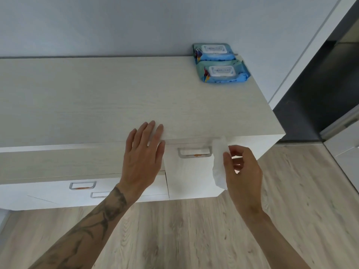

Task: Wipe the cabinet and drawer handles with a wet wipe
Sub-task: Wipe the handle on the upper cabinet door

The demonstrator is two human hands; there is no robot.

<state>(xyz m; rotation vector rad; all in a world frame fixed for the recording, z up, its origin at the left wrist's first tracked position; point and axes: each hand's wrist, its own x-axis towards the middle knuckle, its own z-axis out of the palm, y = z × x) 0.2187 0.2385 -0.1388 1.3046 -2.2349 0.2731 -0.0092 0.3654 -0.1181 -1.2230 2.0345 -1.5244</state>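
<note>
Head view: left hand [142, 154] open on woodgrain cabinet [97, 98], right hand [240, 171] pinching crumpled wipe [219, 162].

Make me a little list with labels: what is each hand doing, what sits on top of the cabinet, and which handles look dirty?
left hand: open, fingers straight, at the front edge of the cabinet top
right hand: pinches a white wet wipe
on top: two blue wipe packs, back right corner
dirty handles: orange smears on the handle beside the wipe and the lower left handle
third handle: partly hidden, cannot tell
</note>
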